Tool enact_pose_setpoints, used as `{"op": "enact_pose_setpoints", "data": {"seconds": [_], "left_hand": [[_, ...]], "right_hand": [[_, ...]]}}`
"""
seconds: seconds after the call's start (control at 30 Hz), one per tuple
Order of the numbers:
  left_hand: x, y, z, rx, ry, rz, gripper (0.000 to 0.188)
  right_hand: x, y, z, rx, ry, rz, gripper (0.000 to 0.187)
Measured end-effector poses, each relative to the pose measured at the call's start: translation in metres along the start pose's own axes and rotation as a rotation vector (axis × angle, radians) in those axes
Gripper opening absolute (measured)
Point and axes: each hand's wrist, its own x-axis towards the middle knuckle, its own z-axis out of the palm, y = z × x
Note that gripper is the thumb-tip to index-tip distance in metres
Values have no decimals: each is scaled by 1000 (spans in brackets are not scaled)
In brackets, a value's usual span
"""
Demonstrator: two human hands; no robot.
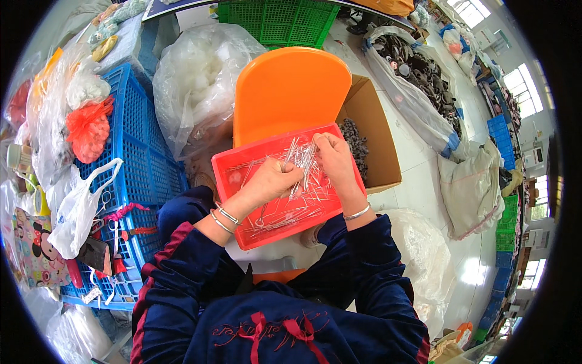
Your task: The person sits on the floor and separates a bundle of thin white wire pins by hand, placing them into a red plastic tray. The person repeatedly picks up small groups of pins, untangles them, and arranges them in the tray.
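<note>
A red plastic tray [228, 204] sits in front of me, its far side against an orange chair [291, 85]. Many thin silvery metal wires [312, 193] lie loose in it, some in a bunch near the bottom edge. Over the middle of the tray, my left hand [271, 180] is closed, with thin wires sticking out past its thumb and fingers. My right hand [335, 161] is at the tray's far right, fingertips pinched on the ends of wires. How many wires each hand grips is too fine to make out. Bracelets circle both wrists.
At left stands a blue plastic crate [130, 158], hung with bags, scissors and ribbons. Behind it is a clear bag of white stuffing [203, 76]. A cardboard box [379, 139] with grey pieces stands beyond the tray. Sacks [470, 188] lie on the floor at right.
</note>
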Motion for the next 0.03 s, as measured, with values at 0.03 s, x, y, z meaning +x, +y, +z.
{"op": "enact_pose_setpoints", "data": {"seconds": [0.03], "left_hand": [[1,-1,3,15,22,13,28]], "right_hand": [[1,1,1,-20,16,9,25]]}}
